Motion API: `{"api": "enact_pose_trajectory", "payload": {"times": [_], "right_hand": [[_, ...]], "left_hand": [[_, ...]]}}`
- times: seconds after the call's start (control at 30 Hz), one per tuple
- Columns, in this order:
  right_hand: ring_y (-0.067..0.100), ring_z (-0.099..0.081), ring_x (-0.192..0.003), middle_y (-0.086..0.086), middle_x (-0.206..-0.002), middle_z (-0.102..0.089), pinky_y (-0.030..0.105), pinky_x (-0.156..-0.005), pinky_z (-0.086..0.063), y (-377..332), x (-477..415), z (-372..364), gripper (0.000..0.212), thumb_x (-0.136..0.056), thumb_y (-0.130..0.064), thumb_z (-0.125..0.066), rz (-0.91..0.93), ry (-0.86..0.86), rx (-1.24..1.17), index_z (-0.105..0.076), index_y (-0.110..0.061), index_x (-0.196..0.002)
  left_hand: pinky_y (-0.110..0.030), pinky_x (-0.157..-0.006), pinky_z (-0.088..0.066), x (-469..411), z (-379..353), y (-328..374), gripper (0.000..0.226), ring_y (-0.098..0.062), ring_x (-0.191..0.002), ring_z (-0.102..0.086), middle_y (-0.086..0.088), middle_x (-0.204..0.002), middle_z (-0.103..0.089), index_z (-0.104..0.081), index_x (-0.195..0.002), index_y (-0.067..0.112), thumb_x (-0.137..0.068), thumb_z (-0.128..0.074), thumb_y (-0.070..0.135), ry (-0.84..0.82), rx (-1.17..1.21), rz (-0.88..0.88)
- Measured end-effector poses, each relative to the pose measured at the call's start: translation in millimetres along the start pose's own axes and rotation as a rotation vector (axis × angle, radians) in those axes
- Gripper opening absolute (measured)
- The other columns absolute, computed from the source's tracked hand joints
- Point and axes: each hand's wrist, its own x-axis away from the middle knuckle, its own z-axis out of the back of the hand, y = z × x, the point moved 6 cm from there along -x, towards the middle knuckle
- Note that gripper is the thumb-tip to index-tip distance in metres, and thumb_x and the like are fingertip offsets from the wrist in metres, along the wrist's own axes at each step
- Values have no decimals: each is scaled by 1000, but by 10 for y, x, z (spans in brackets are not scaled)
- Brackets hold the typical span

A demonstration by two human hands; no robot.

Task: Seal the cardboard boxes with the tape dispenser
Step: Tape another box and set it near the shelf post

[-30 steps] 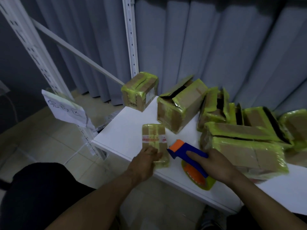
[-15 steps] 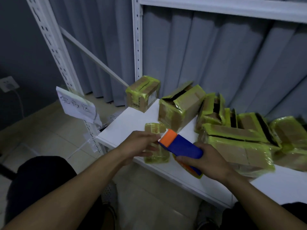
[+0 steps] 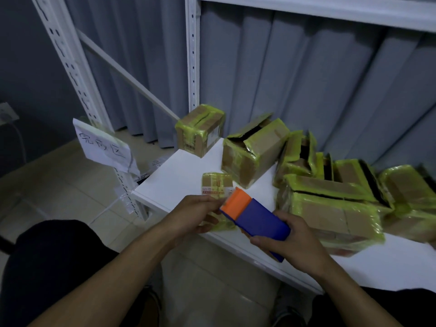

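If the left hand's (image 3: 188, 215) curled fingers hold the small box (image 3: 215, 185) slackly, the tape dispenser (image 3: 259, 220) gripped by the right hand (image 3: 295, 241) could drag it askew.

a white paper sign (image 3: 103, 148) at nine o'clock bears three handwritten chinese characters, seemingly 完成区. the red print on the small flat box (image 3: 215, 185) at center is too blurred to read.

blue-orange tape dispenser (image 3: 259, 220), small yellow-taped box (image 3: 215, 185)
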Motion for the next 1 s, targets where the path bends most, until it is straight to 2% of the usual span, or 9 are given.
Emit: {"api": "enact_pose_trajectory", "payload": {"times": [0.13, 0.33, 0.43, 0.53, 0.67, 0.73, 0.83, 0.93, 1.0], "right_hand": [[38, -69, -72, 13, -84, -69, 56, -64, -57, 22, -22, -4, 77, -46, -72, -91, -4, -16, -38, -71, -13, -93], [34, -68, -68, 10, -80, -68, 49, -61, -57, 40, -57, -27, 62, -54, -61, -89, 12, -35, 4, -70, -15, -91], [31, -69, -69, 7, -81, -69, 41, -60, -55, 70, -71, -32, 59, -54, -58, -91, 8, -46, 14, -70, -17, -90], [21, -68, -66, 1, -79, -68, 31, -59, -52, 101, -87, -41, 47, -58, -53, -94, 16, -83, 34, -70, -24, -87], [21, -67, -64, 2, -78, -68, 31, -57, -52, 125, -88, -59, 49, -60, -58, -91, 21, -93, 87, -69, -23, -87], [26, -68, -65, 6, -78, -68, 34, -58, -53, 132, -82, -78, 60, -57, -68, -86, 11, -82, 106, -69, -19, -88], [24, -69, -69, 6, -77, -70, 31, -59, -52, 154, -81, -108, 70, -59, -80, -76, -13, -71, 103, -70, -16, -87], [22, -68, -66, 5, -74, -69, 25, -57, -47, 172, -102, -149, 62, -73, -75, -71, -24, -80, 124, -69, -14, -84], [21, -68, -65, 5, -73, -69, 23, -56, -47, 194, -124, -167, 54, -76, -66, -72, -51, -86, 135, -70, -12, -84]], "left_hand": [[-25, -70, -55, -36, 21, -50, 23, -15, -86, -73, 3, -93, -76, -77, -100, 24, -90, -67, 42, 37, -30, -31], [-24, -58, -42, -122, 29, -14, 13, -10, -73, -58, -2, -87, -72, -75, -103, 21, -93, -66, 21, 28, 24, -124], [-25, -60, -44, -174, 25, -120, 20, -14, -80, -58, -5, -96, -70, -74, -109, 22, -91, -65, 20, 17, 24, -14], [-19, -50, -37, -179, -16, -190, 31, -17, -79, -49, -6, -89, -62, -73, -115, 11, -91, -68, 30, -51, 89, 76], [-19, -48, -37, -246, 22, -227, 15, -20, -78, -49, -8, -85, -62, -77, -99, 15, -95, -63, 18, -8, 65, 17], [-18, -47, -39, -268, 44, -255, 17, -11, -67, -52, 1, -72, -63, -77, -88, 19, -96, -62, 14, 42, 16, -19], [-12, -44, -41, -267, 86, -281, 17, 7, -51, -55, 19, -55, -61, -75, -88, 18, -95, -62, 10, 89, 14, -48], [-7, -47, -42, -305, 152, -292, 14, 12, -56, -58, 22, -61, -66, -76, -89, 21, -94, -66, 12, 123, -20, -110], [-9, -57, -48, -326, 181, -329, 14, 9, -70, -64, 16, -76, -72, -76, -86, 24, -92, -68, 14, 154, -62, -142]]}}
